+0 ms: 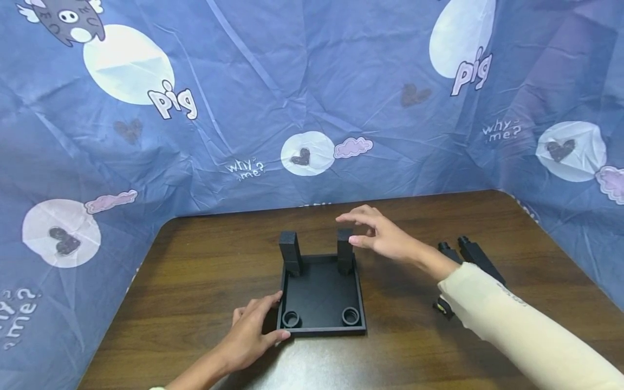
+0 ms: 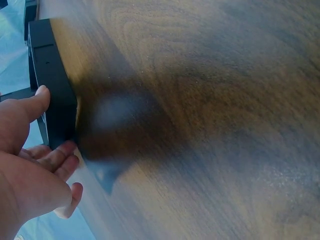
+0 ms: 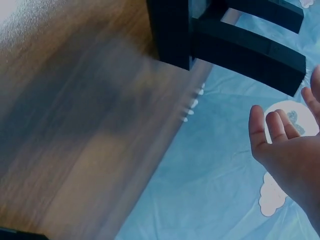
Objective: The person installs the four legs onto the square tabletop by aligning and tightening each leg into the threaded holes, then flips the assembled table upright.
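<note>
Two posts (image 1: 291,253) point up, long axes vertical, from the black tray (image 1: 322,292) — left hand (image 1: 248,336) pinching its near corner; right hand (image 1: 385,234), grip loosely parted, empty.

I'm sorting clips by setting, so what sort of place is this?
Probably a makeshift tabletop work or recording spot: a wood-grained table with a printed blue cloth hung behind it like a backdrop, and a black tray and separate black parts on the tabletop.
</note>
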Demonstrator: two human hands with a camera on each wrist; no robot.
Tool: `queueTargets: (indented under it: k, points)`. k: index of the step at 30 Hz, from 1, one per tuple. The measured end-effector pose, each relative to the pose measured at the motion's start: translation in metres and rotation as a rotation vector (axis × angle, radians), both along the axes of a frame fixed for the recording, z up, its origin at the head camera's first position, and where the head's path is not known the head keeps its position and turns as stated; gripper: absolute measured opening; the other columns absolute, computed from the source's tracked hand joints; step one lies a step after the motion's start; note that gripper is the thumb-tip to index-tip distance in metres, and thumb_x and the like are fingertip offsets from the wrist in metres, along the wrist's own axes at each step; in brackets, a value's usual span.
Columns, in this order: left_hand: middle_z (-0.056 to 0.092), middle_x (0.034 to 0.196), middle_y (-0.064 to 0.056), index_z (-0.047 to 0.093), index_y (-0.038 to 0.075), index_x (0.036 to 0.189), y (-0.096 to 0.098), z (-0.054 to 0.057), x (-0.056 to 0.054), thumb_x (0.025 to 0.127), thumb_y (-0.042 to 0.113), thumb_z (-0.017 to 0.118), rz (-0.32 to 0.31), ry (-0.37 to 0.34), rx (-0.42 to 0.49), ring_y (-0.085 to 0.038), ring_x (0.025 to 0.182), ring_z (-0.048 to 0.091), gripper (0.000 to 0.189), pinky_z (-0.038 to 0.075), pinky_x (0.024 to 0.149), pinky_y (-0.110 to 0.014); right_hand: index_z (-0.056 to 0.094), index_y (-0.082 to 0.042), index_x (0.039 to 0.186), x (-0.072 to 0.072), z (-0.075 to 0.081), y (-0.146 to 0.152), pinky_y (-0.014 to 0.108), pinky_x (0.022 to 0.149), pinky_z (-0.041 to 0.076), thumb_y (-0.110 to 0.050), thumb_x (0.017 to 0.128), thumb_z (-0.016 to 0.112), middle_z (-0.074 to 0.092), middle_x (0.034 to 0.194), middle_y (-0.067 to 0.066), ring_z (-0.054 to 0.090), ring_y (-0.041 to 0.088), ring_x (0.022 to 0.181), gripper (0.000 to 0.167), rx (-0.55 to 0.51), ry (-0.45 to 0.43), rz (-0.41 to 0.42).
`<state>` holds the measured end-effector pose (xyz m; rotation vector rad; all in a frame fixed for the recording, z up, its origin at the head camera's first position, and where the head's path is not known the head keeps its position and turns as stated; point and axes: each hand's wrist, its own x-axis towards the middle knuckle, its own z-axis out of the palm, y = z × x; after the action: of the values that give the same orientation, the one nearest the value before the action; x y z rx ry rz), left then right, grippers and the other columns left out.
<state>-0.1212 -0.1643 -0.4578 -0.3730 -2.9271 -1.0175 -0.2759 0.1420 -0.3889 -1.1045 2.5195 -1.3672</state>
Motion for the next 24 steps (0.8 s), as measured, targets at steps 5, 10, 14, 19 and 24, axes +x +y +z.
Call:
queueTargets:
  k: [5, 10, 14, 19, 24]
  points:
    - [0.064, 0.120, -0.006, 0.052, 0.005, 0.138, 0.000, 0.000, 0.000, 0.076, 0.022, 0.083, 0.000, 0.000, -0.004, -0.020, 0.115, 0.052, 0.071, 0.027, 0.090, -0.045, 0.059, -0.014, 0.133, 0.002, 0.007, 0.011, 0.045, 0.085, 0.043, -0.010, 0.086, 0.074, 0.049, 0.131, 0.008, 0.044, 0.028, 0.115, 0.050, 0.030, 0.030, -0.030]
    - [0.064, 0.120, -0.006, 0.052, 0.005, 0.137, 0.000, 0.000, 0.000, 0.076, 0.021, 0.083, 0.003, 0.011, -0.004, -0.020, 0.114, 0.052, 0.071, 0.027, 0.090, -0.044, 0.064, -0.016, 0.127, 0.003, 0.007, 0.023, 0.041, 0.082, 0.045, -0.009, 0.083, 0.076, 0.051, 0.127, 0.007, 0.042, 0.025, 0.117, 0.046, 0.053, 0.075, -0.050]
    - [0.064, 0.120, -0.005, 0.053, 0.005, 0.137, 0.000, 0.000, 0.001, 0.076, 0.021, 0.083, 0.006, 0.009, -0.005, -0.020, 0.114, 0.052, 0.071, 0.028, 0.090, -0.044, 0.064, -0.017, 0.126, 0.005, 0.006, 0.030, 0.040, 0.080, 0.046, -0.010, 0.082, 0.077, 0.051, 0.127, 0.006, 0.041, 0.024, 0.118, 0.046, 0.062, 0.091, -0.055]
    - [0.064, 0.120, -0.005, 0.053, 0.006, 0.136, 0.000, 0.000, 0.000, 0.075, 0.022, 0.084, 0.010, 0.009, -0.010, -0.020, 0.114, 0.052, 0.070, 0.028, 0.090, -0.044, 0.063, -0.015, 0.127, 0.008, 0.007, 0.036, 0.040, 0.081, 0.046, -0.010, 0.082, 0.078, 0.051, 0.128, 0.006, 0.040, 0.023, 0.119, 0.047, 0.076, 0.084, -0.055]
    - [0.064, 0.120, -0.005, 0.054, 0.006, 0.136, 0.001, 0.000, 0.000, 0.075, 0.022, 0.084, 0.011, 0.014, -0.011, -0.020, 0.113, 0.053, 0.070, 0.028, 0.089, -0.044, 0.063, -0.016, 0.128, 0.012, 0.008, 0.046, 0.042, 0.081, 0.046, -0.009, 0.082, 0.078, 0.051, 0.128, 0.005, 0.040, 0.022, 0.117, 0.049, 0.091, 0.074, -0.055]
